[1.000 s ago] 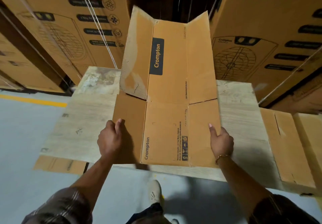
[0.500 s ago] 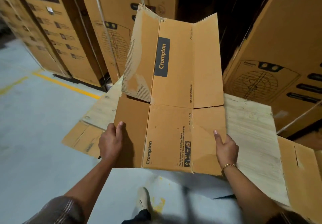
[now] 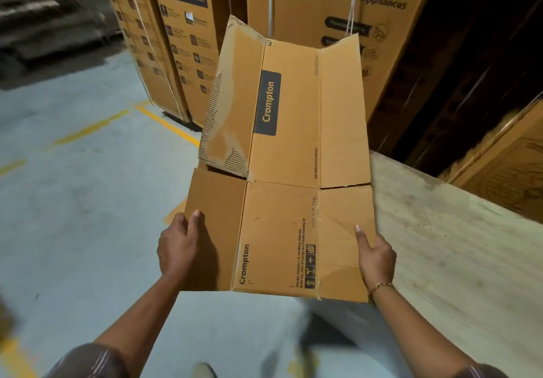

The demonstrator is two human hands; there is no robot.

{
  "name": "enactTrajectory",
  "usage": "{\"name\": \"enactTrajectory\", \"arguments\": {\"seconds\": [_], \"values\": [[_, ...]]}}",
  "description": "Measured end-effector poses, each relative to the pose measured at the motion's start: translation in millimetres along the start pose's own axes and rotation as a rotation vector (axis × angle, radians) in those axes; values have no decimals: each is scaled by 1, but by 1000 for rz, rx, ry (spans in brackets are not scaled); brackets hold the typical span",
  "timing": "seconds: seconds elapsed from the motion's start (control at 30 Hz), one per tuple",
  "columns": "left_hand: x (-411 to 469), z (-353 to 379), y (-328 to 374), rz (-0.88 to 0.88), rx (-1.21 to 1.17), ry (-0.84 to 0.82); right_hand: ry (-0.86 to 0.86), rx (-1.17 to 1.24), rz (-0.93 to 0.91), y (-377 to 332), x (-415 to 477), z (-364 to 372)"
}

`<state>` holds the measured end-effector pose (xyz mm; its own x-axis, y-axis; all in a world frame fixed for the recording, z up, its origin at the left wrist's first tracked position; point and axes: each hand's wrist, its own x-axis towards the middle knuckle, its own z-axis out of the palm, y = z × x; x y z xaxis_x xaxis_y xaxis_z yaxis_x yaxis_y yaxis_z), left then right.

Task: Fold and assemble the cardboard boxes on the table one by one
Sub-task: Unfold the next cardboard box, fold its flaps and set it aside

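Left grip clasps the 9 o'clock edge of the flattened cardboard box, thumb on top, and right grip clasps the 3 o'clock edge likewise, thumb laid straight on a creased brown panel. Corrugated and matte, with a torn, peeled flap at 11 o'clock, the box reads "Crompton" on a dark label and again near its 6 o'clock edge, plus "CEILING FAN". It is held in the air at centre, its 3 o'clock edge overlapping the pale, grainy worktop; tall cartons at 12 o'clock read "Crompton Home Appliances".
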<state>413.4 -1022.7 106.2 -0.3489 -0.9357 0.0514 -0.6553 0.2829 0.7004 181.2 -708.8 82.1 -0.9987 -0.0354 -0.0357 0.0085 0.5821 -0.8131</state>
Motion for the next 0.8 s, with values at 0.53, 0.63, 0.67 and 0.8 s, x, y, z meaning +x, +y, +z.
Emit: {"name": "enactTrajectory", "arguments": {"seconds": [0.53, 0.63, 0.67, 0.8], "values": [[257, -79, -127, -46, 118, -51, -70, 25, 74, -136, -37, 257], [301, -70, -136, -47, 150, -73, -80, 22, 119, -149, -31, 296], [315, -67, -140, -48, 156, -78, -85, 21, 129, -151, -28, 310], [375, -53, -156, -37, 183, -103, -107, -12, 178, -167, -18, 368]]}}
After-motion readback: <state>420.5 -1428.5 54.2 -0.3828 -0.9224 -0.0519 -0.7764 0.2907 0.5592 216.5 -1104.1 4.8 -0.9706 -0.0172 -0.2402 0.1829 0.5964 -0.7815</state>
